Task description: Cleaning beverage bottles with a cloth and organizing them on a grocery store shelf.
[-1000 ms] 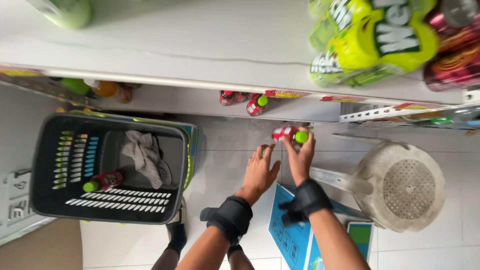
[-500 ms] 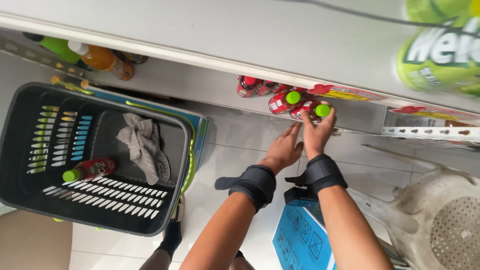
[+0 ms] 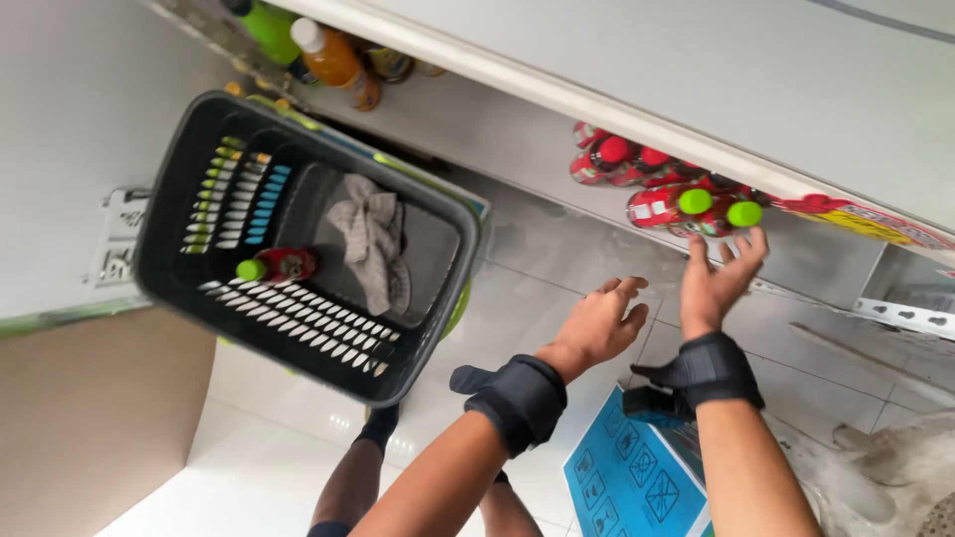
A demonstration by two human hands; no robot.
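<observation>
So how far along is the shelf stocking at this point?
Done: several red bottles lie on the low shelf. In hand: the right hand has its fingertips at two green-capped bottles at the shelf edge; the left hand hovers open, empty. Left: one green-capped bottle lies in the black basket beside a grey cloth.
</observation>
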